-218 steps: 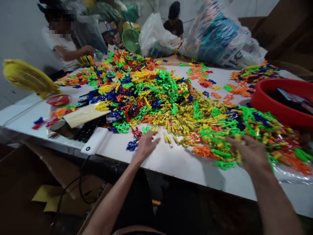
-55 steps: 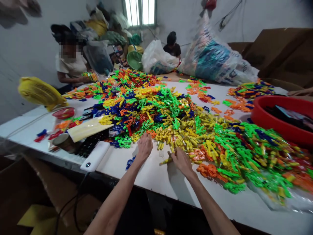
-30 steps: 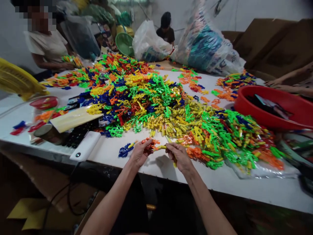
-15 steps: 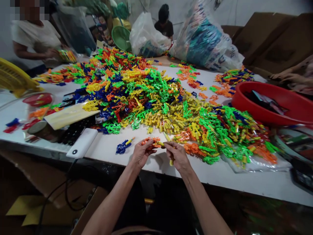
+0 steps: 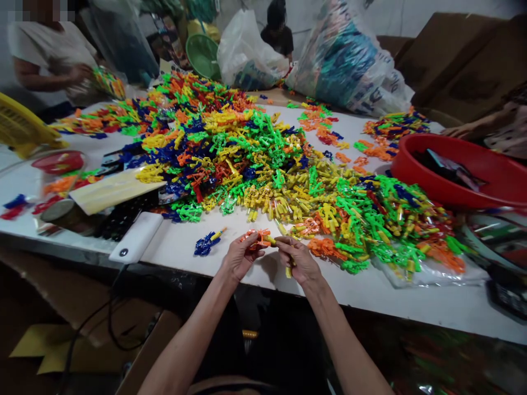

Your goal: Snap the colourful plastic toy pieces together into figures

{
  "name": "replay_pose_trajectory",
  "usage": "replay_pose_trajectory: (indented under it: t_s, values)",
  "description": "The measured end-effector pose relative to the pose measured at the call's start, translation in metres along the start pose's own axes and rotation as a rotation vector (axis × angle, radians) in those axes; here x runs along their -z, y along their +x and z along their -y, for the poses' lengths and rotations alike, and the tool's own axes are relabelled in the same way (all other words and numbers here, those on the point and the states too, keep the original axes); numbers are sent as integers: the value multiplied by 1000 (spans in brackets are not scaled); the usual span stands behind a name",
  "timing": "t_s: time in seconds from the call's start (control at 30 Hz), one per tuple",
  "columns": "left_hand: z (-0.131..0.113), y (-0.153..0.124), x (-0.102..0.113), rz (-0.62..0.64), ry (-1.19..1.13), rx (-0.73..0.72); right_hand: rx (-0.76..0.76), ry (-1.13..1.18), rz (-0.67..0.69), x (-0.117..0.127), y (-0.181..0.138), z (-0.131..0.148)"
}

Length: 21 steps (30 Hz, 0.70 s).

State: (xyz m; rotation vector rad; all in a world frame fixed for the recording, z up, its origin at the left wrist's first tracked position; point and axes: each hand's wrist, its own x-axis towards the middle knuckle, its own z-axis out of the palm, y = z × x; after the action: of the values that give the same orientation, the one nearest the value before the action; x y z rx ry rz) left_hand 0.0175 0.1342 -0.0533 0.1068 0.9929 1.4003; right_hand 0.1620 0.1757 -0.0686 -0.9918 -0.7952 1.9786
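My left hand is closed on an orange plastic toy figure, held just above the table's front part. My right hand pinches a small yellow tube-like piece that meets the right end of the orange figure. A second yellow piece pokes down from under the right hand's fingers. On the table to the left lies a blue toy figure with a yellow piece on it. Behind my hands spreads a large heap of coloured toy figures, with many yellow pieces at its near side.
A white power bank with a cable lies left, beside a can and a pale card strip. At the right stands a red basin. Full plastic bags stand behind. Other people sit around the table.
The view has shifted slightly. Both hands stay together at the orange figure, with a little more of it showing between the fingers.
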Motion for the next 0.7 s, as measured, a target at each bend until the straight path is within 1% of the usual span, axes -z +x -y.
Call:
replay_pose_trajectory:
  t_s: [0.07, 0.17, 0.23, 0.3, 0.37, 0.4, 0.43, 0.47, 0.53, 0.57, 0.6, 0.63, 0.67, 0.7]
  values:
    - [0, 1, 0, 10, 25, 8, -18, -6, 25, 2, 0, 2]
    - [1, 2, 0, 70, 69, 51, -51, -37, 51, 4, 0, 7]
    - [3, 3, 1, 94, 83, 65, -21, -106, 37, 4, -2, 10]
    - [7, 4, 0, 60, 113, 5, 112, -262, -42, 1, -6, 12]
    - [12, 4, -2, -7, 160, -86, 298, -472, -153, -2, -10, 12]
    - [15, 4, -4, -31, 178, -114, 365, -556, -192, -3, -11, 12]
    - [18, 4, -6, -36, 188, -120, 395, -604, -213, -3, -12, 13]
    - [19, 4, -8, -17, 191, -108, 388, -612, -217, 0, -12, 14]
    - [18, 7, -13, 72, 205, -71, 319, -534, -236, 9, -10, 22]
    - [14, 9, -15, 122, 232, -70, 298, -473, -271, 17, -9, 30]
    - [7, 13, -15, 153, 288, -94, 309, -406, -329, 26, -8, 41]
    - [-2, 19, -15, 152, 384, -148, 358, -339, -408, 36, -7, 54]
    - [-13, 26, -14, 108, 526, -232, 447, -280, -507, 46, -6, 69]
    - [-26, 34, -11, 11, 707, -340, 566, -232, -619, 55, -6, 85]
